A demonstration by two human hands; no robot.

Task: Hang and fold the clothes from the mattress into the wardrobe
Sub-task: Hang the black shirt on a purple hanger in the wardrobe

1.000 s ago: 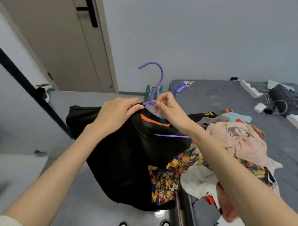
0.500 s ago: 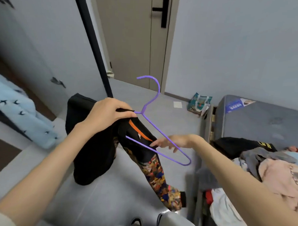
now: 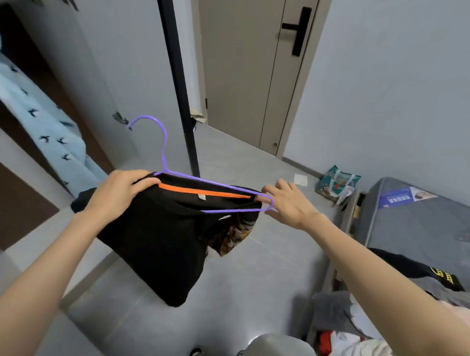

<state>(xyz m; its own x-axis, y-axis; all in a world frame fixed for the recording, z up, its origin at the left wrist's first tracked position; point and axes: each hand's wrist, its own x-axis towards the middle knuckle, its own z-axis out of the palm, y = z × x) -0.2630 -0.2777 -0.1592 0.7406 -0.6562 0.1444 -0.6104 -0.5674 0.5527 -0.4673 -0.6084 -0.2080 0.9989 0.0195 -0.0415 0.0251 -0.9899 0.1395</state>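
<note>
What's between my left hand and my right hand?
In the head view, the black shirt, orange-lined neck stretched over the purple hanger, spans left hand to right hand.

A beige door (image 3: 246, 70) stands shut in the far corner, its black handle (image 3: 298, 30) set high. A black post (image 3: 179, 81) rises from the grey tiled floor (image 3: 251, 272). By the pale wall (image 3: 394, 90) lies a green bag (image 3: 336, 183), with a white paper slip (image 3: 300, 178) just beside it.
</note>
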